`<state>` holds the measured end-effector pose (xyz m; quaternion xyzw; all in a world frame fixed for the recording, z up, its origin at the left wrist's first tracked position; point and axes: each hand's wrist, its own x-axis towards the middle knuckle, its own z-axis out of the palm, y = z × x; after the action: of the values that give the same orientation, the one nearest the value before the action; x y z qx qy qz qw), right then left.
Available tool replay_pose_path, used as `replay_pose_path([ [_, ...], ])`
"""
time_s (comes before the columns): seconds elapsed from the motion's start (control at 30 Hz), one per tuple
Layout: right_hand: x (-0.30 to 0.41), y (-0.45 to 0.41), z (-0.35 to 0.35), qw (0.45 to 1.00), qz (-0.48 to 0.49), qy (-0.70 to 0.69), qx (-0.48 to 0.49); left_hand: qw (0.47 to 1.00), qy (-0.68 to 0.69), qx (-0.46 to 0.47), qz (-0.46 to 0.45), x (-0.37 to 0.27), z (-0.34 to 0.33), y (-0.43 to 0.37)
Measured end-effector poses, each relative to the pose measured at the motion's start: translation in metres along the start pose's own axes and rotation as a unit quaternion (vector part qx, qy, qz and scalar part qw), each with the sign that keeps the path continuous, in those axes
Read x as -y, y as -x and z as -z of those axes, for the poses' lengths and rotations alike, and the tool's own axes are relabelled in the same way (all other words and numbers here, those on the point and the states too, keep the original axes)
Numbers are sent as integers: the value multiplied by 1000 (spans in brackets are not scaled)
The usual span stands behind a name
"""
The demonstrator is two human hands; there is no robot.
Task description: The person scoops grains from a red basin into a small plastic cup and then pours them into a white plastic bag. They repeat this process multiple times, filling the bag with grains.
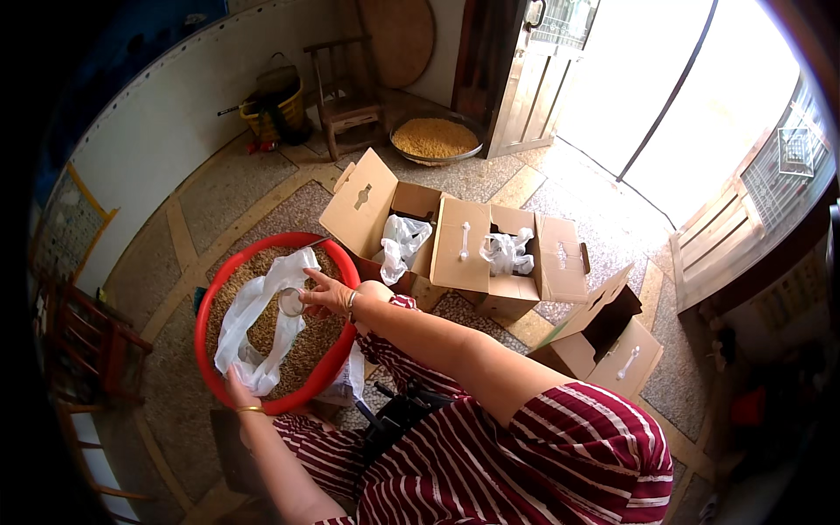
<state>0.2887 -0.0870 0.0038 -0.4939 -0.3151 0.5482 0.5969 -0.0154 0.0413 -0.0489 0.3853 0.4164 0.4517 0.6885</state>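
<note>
A thin white plastic bag stretches between my hands, its mouth spread in a loop above a red plastic tub. The tub holds light-brown grain. At the near end of the bag, my left hand grips the bag's edge, partly hidden by the plastic. My right hand is at the far side, its fingers around a small round clear object, perhaps a cup or a tape roll. Its upper fingertip touches the bag's rim. A thin dark handle rests on the tub's far rim.
Two open cardboard boxes lined with white bags stand right of the tub. Another open box is nearer. Beyond are a basin of yellow grain, a wooden chair, a yellow basket and an open door.
</note>
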Motion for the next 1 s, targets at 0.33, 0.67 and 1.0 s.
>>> replay_pose_path([
  [0.33,4,5,0,999,-3,44,23,963,220,141,-70,-58,-59,47],
  [0.67,-11,-1,-9,984,-75,131,97,914,335,203,-107,-41,-18,30],
  [1.0,-43,-10,-11,857,-15,477,197,925,340,140,-91,-35,-21,40],
])
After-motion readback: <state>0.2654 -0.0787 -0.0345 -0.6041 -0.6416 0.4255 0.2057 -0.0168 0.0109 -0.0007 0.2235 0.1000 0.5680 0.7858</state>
